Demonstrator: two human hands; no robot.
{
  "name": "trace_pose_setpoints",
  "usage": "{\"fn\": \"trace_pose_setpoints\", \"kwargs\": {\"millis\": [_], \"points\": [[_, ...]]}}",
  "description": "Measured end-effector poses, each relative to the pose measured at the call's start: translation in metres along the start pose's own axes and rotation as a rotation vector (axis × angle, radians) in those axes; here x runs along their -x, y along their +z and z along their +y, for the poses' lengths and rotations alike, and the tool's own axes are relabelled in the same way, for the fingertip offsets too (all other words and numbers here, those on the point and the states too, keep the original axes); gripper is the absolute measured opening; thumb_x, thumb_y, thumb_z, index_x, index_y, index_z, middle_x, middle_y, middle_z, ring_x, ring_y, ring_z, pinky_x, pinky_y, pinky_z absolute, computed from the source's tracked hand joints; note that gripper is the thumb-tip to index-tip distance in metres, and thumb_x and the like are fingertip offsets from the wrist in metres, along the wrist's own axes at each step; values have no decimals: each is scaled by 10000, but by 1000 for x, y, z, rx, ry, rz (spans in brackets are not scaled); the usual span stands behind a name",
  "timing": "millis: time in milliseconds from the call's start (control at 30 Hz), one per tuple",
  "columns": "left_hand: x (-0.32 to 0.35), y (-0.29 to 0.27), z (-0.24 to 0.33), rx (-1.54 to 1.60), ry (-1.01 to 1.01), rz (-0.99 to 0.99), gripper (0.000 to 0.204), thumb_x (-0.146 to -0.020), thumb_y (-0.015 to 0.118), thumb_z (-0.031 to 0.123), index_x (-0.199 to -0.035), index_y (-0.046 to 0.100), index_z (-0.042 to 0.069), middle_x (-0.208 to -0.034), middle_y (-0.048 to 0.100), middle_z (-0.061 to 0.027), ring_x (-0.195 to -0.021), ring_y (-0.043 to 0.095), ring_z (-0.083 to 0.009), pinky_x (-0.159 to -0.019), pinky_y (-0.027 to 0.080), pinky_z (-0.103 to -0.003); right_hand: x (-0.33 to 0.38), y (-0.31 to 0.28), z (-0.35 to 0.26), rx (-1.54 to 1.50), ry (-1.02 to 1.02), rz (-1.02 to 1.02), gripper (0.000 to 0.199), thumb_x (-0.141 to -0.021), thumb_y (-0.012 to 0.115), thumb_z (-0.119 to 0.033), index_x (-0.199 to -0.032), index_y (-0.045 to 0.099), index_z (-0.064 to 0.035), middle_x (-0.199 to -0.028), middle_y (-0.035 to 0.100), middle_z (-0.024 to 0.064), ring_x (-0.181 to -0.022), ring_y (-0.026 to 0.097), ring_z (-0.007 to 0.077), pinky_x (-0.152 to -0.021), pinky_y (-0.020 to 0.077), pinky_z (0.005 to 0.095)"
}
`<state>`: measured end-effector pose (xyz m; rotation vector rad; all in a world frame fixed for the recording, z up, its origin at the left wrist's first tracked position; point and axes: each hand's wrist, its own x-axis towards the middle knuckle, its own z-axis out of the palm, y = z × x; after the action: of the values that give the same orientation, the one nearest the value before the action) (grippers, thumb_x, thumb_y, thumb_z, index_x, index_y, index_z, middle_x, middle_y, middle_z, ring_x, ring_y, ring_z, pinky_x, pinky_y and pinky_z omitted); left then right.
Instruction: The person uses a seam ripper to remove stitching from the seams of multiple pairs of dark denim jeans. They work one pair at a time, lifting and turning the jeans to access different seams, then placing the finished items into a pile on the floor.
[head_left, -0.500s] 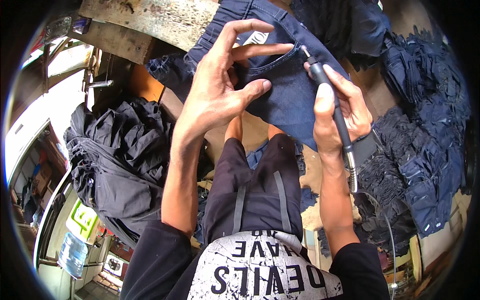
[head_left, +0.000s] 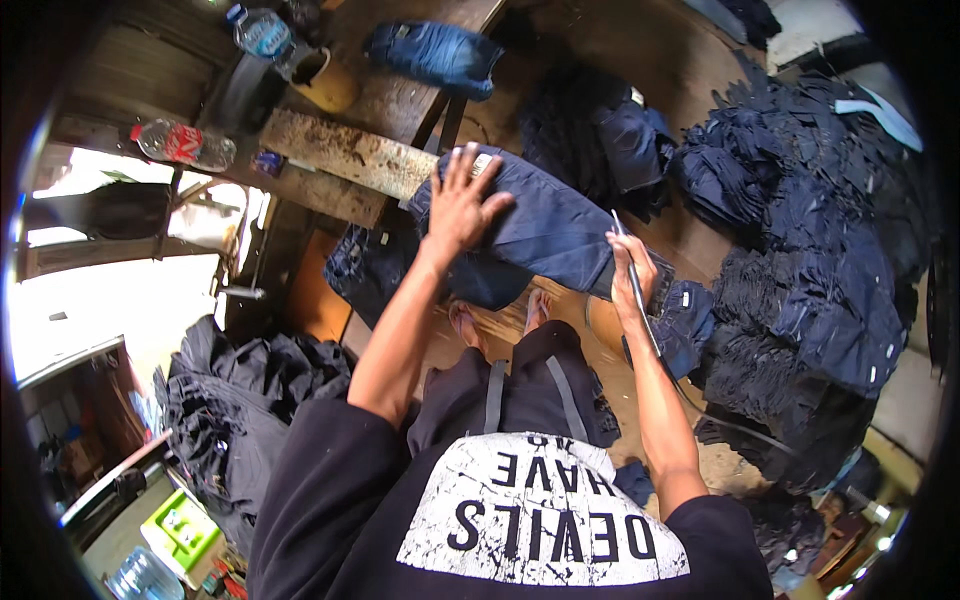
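A pair of dark blue denim trousers (head_left: 555, 225) lies stretched across the end of a wooden plank (head_left: 345, 150), partly hanging below it. My left hand (head_left: 462, 208) rests flat on the upper end of the cloth, beside a small pale label, with the fingers spread. At the other end of the garment, my right hand (head_left: 634, 282) is closed around a slim pen-shaped rotary tool (head_left: 636, 303). Its narrow tip points up and away from me, and a thin cable trails from it along my forearm. Whether the tip touches the denim I cannot tell.
Heaps of dark garments (head_left: 800, 270) rise on the right, with more dark trousers (head_left: 600, 135) beyond the plank. Black cloth (head_left: 250, 400) is piled at left. Folded blue jeans (head_left: 435, 58), a red-labelled plastic bottle (head_left: 185, 145) and another bottle (head_left: 260, 35) lie at the far left.
My left hand has gone from hovering with bent fingers by the pocket to lying flat on the denim. My right hand has moved down along the garment, tool still held. The view has shifted.
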<state>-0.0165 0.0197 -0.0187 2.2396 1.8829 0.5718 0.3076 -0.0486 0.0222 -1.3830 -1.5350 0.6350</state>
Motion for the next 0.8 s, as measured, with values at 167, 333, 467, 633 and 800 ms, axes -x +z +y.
{"fn": "trace_pose_setpoints", "kwargs": {"millis": [167, 333, 467, 633, 800], "points": [[-10, -41, -37, 119, -303, 3, 1224, -793, 838, 756, -1682, 377, 51, -1712, 355, -315, -1600, 306, -494, -1308, 267, -600, -33, 27, 5, 57, -24, -82, 353, -923, 880, -252, -1173, 724, -56, -1161, 751, 163, -1108, 733, 333, -996, 560, 411], [35, -52, 2, -2, -647, -69, 1387, -590, 931, 812, -1569, 488, -64, -1544, 529, -356, -1438, 521, -508, -1206, 433, -561, -32, 14, 25, 159, 2, -202, 521, -772, 947, -183, -1196, 655, -104, -1246, 723, 202, -1276, 654, 448, -1096, 521, 509], [26, -55, 1, -4, -585, -63, 766, -681, 965, 606, -1241, 812, 106, -1142, 825, -192, -1132, 768, -390, -1000, 561, -496, -37, 5, 42, 25, -70, -171, 350, -848, 872, -139, -1124, 666, -82, -1029, 731, 175, -993, 724, 406, -874, 563, 485], [-21, -54, -21, 212, -614, 331, 606, -734, 943, 500, -1095, 791, 37, -1030, 773, -231, -1014, 737, -439, -903, 555, -536, -89, 49, 64, -143, -68, -322, 186, -947, 800, -135, -1063, 680, -55, -881, 709, 201, -819, 740, 358, -755, 559, 411], [-47, -54, -3, -85, -708, 315, 1056, -746, 969, 547, -1550, 468, 79, -1526, 528, -196, -1467, 457, -417, -1215, 366, -589, -120, 52, 53, -78, 17, -328, 251, -923, 844, -184, -1070, 699, -41, -870, 733, 161, -797, 728, 244, -754, 566, 390]]}}
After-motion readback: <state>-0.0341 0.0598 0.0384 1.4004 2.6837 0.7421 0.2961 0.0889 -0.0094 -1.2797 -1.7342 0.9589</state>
